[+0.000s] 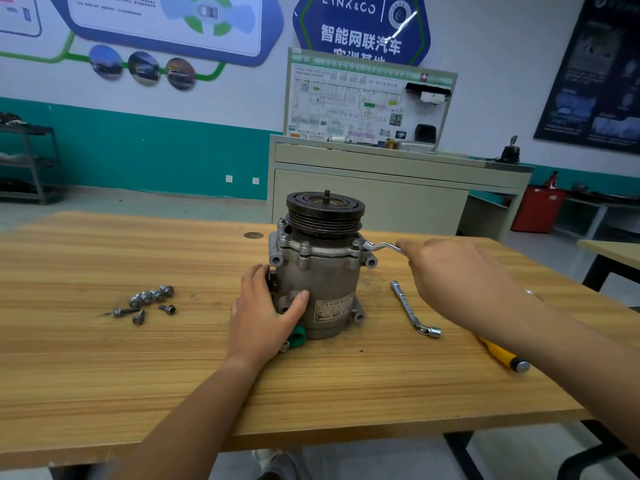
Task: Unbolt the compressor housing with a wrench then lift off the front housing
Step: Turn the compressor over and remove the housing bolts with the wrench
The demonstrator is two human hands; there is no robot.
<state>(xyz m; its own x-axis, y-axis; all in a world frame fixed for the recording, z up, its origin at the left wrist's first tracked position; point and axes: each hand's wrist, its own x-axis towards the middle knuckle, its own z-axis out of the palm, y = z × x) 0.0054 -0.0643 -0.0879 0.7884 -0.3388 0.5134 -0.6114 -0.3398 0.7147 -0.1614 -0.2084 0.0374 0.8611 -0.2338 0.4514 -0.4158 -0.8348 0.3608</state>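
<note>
A grey metal compressor point(329, 282) stands upright on the wooden table point(138, 375), its black pulley point(325, 206) on top. Bolts sit around the front housing flange point(323, 250) below the pulley. My left hand point(266, 313) grips the compressor body low on its left side, thumb across the front. My right hand point(457, 275) holds the handle of a silver wrench point(381, 247), whose head sits on a bolt at the flange's right side.
Several loose bolts point(149, 301) lie on the table to the left. An L-shaped socket wrench point(414, 310) lies right of the compressor, and a yellow-handled tool point(502, 355) pokes out under my right forearm. A cabinet point(381, 195) stands behind the table.
</note>
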